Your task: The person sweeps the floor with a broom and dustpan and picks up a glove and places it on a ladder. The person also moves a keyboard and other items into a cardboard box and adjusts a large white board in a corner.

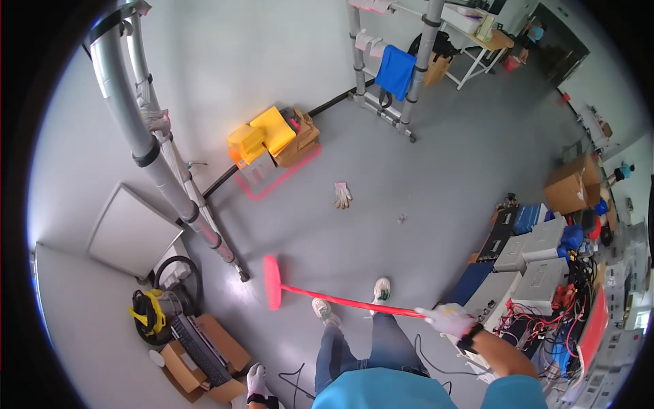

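Note:
A long red broom [349, 302] reaches across in front of my legs. My right hand [446, 319], in a white glove, is closed round the end of its handle. The pinkish-red broom head [272, 283] rests on the grey floor, left of my shoes. Low on the left, my left hand [256, 380], also gloved in white, hangs beside a cardboard box, its fingers loosely extended and no object seen in them. Farther ahead on the floor lies a pale work glove [342, 195], and a small bit of litter [401, 219] is to its right.
A folded metal ladder [163, 177] leans at the left. Yellow items and cartons [297, 146] stand by the wall. At left are a yellow-black vacuum cleaner [154, 315] and a box with a keyboard [202, 349]. Cases and cables [538, 273] crowd the right. Another person [533, 37] is far off.

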Motion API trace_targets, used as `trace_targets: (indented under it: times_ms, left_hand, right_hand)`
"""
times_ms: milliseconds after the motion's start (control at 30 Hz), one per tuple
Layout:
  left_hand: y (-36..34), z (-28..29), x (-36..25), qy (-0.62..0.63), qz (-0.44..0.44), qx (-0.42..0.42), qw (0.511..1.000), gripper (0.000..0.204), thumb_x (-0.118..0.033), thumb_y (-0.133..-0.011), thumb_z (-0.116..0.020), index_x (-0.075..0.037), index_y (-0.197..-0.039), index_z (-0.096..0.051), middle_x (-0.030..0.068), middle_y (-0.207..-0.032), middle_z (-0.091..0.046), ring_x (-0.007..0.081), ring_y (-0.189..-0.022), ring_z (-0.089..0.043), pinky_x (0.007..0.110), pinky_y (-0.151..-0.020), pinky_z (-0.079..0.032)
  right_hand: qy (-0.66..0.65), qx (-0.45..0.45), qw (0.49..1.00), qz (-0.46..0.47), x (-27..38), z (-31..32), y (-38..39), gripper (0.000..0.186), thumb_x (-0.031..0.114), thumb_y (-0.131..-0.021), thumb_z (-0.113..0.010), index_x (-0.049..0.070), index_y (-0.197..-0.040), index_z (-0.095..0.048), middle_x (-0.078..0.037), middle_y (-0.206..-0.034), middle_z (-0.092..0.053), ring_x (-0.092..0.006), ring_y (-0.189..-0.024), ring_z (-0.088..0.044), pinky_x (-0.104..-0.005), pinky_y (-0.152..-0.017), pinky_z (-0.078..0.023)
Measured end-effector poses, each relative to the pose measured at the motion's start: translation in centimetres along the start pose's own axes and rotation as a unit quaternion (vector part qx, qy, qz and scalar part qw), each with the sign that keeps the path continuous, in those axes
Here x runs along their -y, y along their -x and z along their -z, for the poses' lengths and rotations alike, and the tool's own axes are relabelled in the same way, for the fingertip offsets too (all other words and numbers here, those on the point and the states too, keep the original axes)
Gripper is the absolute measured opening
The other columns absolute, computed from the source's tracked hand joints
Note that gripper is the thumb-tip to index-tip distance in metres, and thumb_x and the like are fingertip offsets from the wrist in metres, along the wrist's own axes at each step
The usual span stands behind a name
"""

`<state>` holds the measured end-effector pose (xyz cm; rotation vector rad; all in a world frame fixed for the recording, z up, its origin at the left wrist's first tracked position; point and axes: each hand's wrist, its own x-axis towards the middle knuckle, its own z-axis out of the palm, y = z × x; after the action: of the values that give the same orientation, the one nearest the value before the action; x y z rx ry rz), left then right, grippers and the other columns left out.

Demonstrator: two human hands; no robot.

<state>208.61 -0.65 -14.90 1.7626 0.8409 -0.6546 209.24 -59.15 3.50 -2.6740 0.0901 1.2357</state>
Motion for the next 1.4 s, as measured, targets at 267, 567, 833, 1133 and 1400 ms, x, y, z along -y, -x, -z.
trace_targets:
  times_ms: [267,567,833,1133,1400]
  left_hand:
    - [5.8,-4.6,3.2,-0.051,0.002,-0.08,0.995,0.028,-0.017,-0.084,-0.051,-0.001,-0.106,-0.057,0.0051,-0.087,-0.06,0.0132,-0.073,-0.056,0.025,-0.064,-0.046]
    - [7.0,-19.4,-0.7,-0.046,0.098,-0.039,0.993,0.03,-0.021,-0.081,-0.052,0.0,-0.102,-0.06,0.0054,-0.082,-0.062,0.0109,-0.072,-0.054,0.024,-0.064,-0.044]
    - [3.2,-25.6,-6.4,-0.096,-0.009,0.023,0.995,0.033,-0.024,-0.084,-0.05,-0.003,-0.108,-0.057,0.0038,-0.089,-0.062,0.0125,-0.079,-0.056,0.026,-0.069,-0.045]
    - [-3.4,-27.8,-15.9,-0.285,-0.062,0.037,0.956,0.042,-0.036,-0.078,-0.05,-0.009,-0.109,-0.059,0.0164,-0.102,-0.061,0.0274,-0.101,-0.056,0.035,-0.087,-0.042]
    - [-18.8,-33.9,-32.6,-0.421,-0.128,0.073,0.895,0.042,-0.036,-0.079,-0.048,-0.009,-0.11,-0.057,0.0157,-0.103,-0.06,0.0304,-0.1,-0.055,0.038,-0.088,-0.042]
  right_hand:
    - [0.068,-0.011,0.997,0.034,-12.4,0.6,-6.8,0.036,0.029,-0.086,-0.042,0.027,-0.122,-0.045,-0.015,-0.079,-0.062,-0.0335,-0.07,-0.061,-0.0457,-0.06,-0.046]
    - [0.276,-0.087,0.952,-0.104,-34.0,16.4,4.7,0.031,0.022,-0.082,-0.05,0.023,-0.113,-0.053,-0.009,-0.062,-0.059,-0.0276,-0.054,-0.058,-0.0416,-0.05,-0.043]
    - [0.161,-0.243,0.951,-0.103,-38.6,20.3,11.8,0.033,0.018,-0.074,-0.056,0.018,-0.106,-0.059,-0.015,-0.076,-0.06,-0.0321,-0.069,-0.058,-0.0434,-0.063,-0.045]
    - [-0.251,-0.038,0.869,-0.424,-32.0,6.1,6.3,0.045,0.036,-0.086,-0.039,0.015,-0.125,-0.045,-0.016,-0.088,-0.062,-0.026,-0.079,-0.06,-0.0373,-0.069,-0.046]
    - [-0.573,-0.172,0.735,-0.318,-24.6,-7.0,-5.1,0.041,0.025,-0.086,-0.047,0.018,-0.126,-0.043,-0.009,-0.075,-0.058,-0.0218,-0.063,-0.051,-0.0337,-0.054,-0.041]
